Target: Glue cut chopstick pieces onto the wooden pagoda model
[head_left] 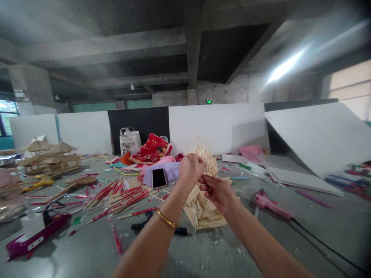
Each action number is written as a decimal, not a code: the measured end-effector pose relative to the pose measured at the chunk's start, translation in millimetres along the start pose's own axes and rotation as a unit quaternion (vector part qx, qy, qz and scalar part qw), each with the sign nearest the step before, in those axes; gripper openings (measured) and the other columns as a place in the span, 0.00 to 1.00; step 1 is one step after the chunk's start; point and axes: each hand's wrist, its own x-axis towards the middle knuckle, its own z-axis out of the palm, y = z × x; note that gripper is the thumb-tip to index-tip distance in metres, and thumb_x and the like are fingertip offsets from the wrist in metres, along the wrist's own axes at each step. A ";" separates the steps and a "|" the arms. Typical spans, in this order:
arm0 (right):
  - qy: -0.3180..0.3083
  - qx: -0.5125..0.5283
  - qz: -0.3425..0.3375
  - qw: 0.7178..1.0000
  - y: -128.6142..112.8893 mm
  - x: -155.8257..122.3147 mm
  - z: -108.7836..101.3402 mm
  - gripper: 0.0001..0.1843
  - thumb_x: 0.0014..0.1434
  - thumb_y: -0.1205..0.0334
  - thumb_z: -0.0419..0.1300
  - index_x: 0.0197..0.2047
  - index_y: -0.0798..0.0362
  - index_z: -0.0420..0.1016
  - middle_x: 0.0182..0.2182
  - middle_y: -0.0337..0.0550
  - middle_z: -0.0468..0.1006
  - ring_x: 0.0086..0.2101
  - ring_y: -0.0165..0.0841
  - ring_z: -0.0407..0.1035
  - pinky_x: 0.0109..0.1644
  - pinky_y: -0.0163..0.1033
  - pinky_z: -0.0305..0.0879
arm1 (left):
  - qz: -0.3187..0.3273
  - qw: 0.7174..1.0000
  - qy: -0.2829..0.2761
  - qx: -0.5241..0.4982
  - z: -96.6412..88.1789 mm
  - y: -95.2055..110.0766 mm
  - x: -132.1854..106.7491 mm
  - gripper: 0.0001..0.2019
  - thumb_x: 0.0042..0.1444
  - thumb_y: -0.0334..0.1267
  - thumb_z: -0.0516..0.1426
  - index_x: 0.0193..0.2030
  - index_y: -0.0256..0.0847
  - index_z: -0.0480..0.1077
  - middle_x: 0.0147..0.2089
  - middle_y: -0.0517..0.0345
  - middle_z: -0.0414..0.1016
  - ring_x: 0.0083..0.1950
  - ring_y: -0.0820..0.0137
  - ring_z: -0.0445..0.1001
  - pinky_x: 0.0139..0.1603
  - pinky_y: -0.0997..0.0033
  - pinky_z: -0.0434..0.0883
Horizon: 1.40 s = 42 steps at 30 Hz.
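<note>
A small model building of pale wooden sticks point(204, 214) stands on the grey table, with a pointed roof at its top. In front of its upper part, my left hand point(191, 168) is closed, fingertips pinched together. My right hand point(218, 193) is also pinched, just below and right of the left, and the two sets of fingertips nearly meet. Whatever lies between the fingers is too small to make out. To the right rests a pink hot glue gun point(272, 204) with a black cord. A dark blue tool point(142, 224) lies partly hidden behind my left forearm.
Loose sticks with red ends point(124, 197) are spread on the left, near a phone point(159, 178) on lilac cloth. A purple power strip point(37, 237) lies at front left. Other stick models point(52, 156), a red bag point(152, 149) and white boards point(298, 173) stand farther back.
</note>
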 end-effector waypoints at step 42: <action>0.012 0.010 -0.003 1.000 0.4 3.2 5.4 0.08 0.51 0.75 0.56 0.23 0.59 0.72 0.17 0.37 0.73 0.17 0.25 0.68 0.15 0.25 0.63 | 0.050 0.995 0.052 -0.067 12.1 -9.5 -10.7 0.05 0.48 0.37 0.55 0.34 0.44 0.67 0.31 0.62 0.75 0.34 0.72 0.73 0.33 0.75 0.63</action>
